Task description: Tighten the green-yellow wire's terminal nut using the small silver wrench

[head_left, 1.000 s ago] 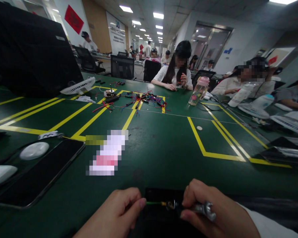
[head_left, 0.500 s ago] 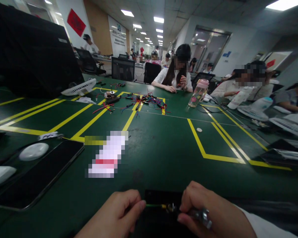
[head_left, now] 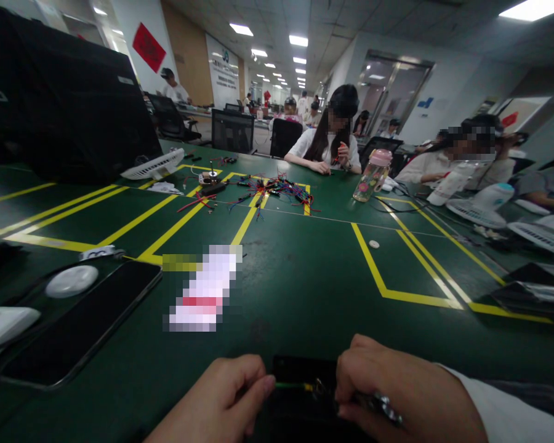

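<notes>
At the bottom edge of the head view my left hand (head_left: 221,400) pinches one end of a thin green wire (head_left: 289,386). The wire ends in a small yellow and metal terminal (head_left: 314,387) right beside my right hand (head_left: 397,394). That hand is closed around a small metal wrench (head_left: 381,403), whose head sticks out past my fingers. Both hands hover over a black flat object (head_left: 300,369) lying on the green table (head_left: 305,289).
A black phone (head_left: 83,323) and a white round puck (head_left: 71,281) lie at the left. A pile of coloured wires (head_left: 277,187) lies mid-table, with a pink-capped bottle (head_left: 372,175) to its right. People sit across the table, and a black screen back (head_left: 60,104) stands far left.
My right hand has turned a little, so less of the wrench head shows. The view has shifted slightly right and down. My left hand keeps its pinch on the wire.
</notes>
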Demonstrator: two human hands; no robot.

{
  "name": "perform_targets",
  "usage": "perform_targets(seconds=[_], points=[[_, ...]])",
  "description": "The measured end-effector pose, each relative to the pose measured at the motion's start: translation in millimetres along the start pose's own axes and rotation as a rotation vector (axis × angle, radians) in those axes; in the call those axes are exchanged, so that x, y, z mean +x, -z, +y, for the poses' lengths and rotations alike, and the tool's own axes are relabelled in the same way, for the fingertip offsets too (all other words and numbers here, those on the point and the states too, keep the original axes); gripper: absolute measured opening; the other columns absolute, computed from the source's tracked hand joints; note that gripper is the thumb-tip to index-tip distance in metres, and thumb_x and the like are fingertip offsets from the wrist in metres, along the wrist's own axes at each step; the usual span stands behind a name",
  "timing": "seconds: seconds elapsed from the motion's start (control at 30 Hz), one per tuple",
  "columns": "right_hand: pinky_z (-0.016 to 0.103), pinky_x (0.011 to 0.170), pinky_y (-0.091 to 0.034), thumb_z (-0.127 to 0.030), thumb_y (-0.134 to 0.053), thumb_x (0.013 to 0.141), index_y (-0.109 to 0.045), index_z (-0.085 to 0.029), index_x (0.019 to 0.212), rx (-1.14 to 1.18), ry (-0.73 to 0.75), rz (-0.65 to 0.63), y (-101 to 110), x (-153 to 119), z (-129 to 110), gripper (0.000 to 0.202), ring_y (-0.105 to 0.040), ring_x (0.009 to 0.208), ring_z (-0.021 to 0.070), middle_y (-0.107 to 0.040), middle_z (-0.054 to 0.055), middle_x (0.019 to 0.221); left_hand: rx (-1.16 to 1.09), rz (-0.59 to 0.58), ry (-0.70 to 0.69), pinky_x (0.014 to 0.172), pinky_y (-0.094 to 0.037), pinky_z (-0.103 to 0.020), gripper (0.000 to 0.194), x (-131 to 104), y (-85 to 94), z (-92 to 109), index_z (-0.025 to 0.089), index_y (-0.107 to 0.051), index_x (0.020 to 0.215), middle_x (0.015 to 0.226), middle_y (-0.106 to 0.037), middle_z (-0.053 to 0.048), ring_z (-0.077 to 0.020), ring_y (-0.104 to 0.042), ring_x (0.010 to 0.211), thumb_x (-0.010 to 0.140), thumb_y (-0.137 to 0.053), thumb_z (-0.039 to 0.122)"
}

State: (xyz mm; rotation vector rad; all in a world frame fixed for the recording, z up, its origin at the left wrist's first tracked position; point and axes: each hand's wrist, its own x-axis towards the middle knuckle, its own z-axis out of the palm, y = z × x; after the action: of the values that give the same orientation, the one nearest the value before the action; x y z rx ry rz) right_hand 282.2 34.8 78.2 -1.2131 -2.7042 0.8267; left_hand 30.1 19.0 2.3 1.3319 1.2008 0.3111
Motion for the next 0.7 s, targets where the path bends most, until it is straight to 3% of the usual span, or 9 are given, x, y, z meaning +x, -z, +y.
perform_targets(seconds=[0.13,0.33,0.5,0.7], points=[[0.024,0.056,-0.045,-0.015,-0.060,0.082,-0.055,-0.022,0.079,0.056,-0.162,0.172,-1.6,-8.6,-2.9,0.009,-0.059,0.063,0.0151,-0.062,-0.001,0.074,0.014,-0.034,0.002,0.032,-0.033,-0.016,0.034,-0.4,2.7,5.6,0.020,-0.049,0.072,0.054,-0.048,0.007,-0.0091,-0.047,0.038,0.093,-0.043,0.046],[0.021,0.051,-0.044,-0.032,-0.065,0.085,-0.059,-0.023,0.074,0.045,-0.206,0.327,-5.7,-1.0,-13.9,0.015,-0.059,0.058,0.0150,-0.059,-0.002,0.064,0.014,-0.018,0.025,0.032,-0.031,-0.015,0.034,0.1,1.6,6.2,0.021,-0.048,0.074,0.056,-0.048,0.007,-0.0080,-0.045,0.038,0.094,-0.040,0.047],[0.021,0.050,-0.044,-0.033,-0.065,0.085,-0.060,-0.024,0.074,0.012,-0.210,0.328,-12.9,2.9,-16.3,0.016,-0.058,0.057,0.0147,-0.058,-0.002,0.062,0.053,-0.042,0.033,0.034,-0.035,-0.015,0.034,-3.8,3.3,12.4,0.019,-0.049,0.074,0.058,-0.049,0.006,-0.0082,-0.047,0.041,0.094,-0.041,0.046],[0.022,0.052,-0.046,-0.016,-0.065,0.077,-0.059,-0.022,0.074,-0.037,-0.247,0.186,-27.2,-10.6,-11.0,0.009,-0.061,0.060,0.0157,-0.062,0.001,0.074,0.001,0.002,0.024,0.031,-0.030,-0.014,0.036,-0.3,0.6,5.1,0.019,-0.051,0.077,0.059,-0.049,0.007,-0.0069,-0.044,0.038,0.095,-0.040,0.048]])
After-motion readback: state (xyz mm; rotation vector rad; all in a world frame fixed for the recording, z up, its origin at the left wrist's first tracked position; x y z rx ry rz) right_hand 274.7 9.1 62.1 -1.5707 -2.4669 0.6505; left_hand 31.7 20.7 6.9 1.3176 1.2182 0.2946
